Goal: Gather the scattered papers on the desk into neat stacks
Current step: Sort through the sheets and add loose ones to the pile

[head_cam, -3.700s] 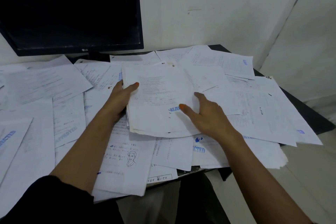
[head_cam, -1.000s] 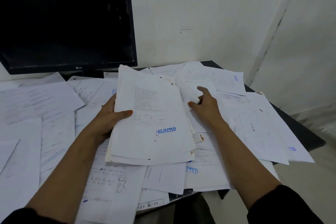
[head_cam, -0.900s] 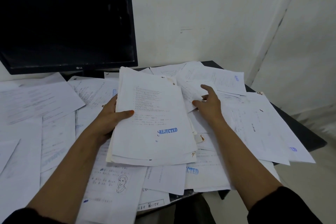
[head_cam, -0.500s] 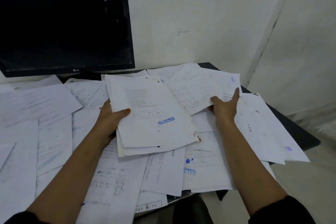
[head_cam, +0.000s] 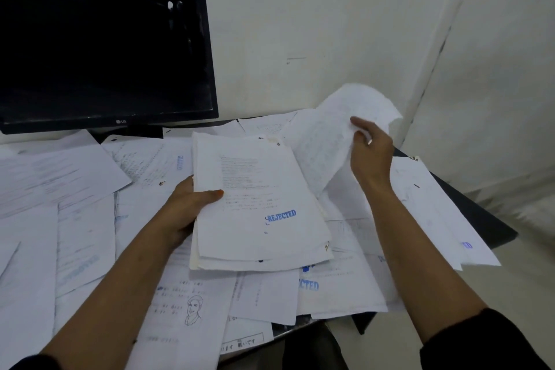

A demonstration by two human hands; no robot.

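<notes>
White printed papers lie scattered over a dark desk [head_cam: 477,216]. My left hand [head_cam: 189,207] grips the left edge of a gathered stack [head_cam: 258,201], thumb on top; its top sheet bears a blue REJECTED stamp. The stack is lifted a little above the loose sheets. My right hand [head_cam: 371,147] pinches a loose sheet [head_cam: 333,132] at its edge and holds it in the air at the back right, curled and blurred. More loose sheets [head_cam: 336,282] lie under and around the stack, one with a drawn face [head_cam: 193,309].
A black monitor [head_cam: 102,51] stands at the back left against the white wall. More papers [head_cam: 57,177] cover the desk's left side. Sheets [head_cam: 441,213] overhang the desk's right edge; the floor lies beyond. The desk's front edge is just below the papers.
My right hand has taken hold of a sheet at the back right and lifted it off the desk. My left hand still holds the stack, which has stayed near the middle.
</notes>
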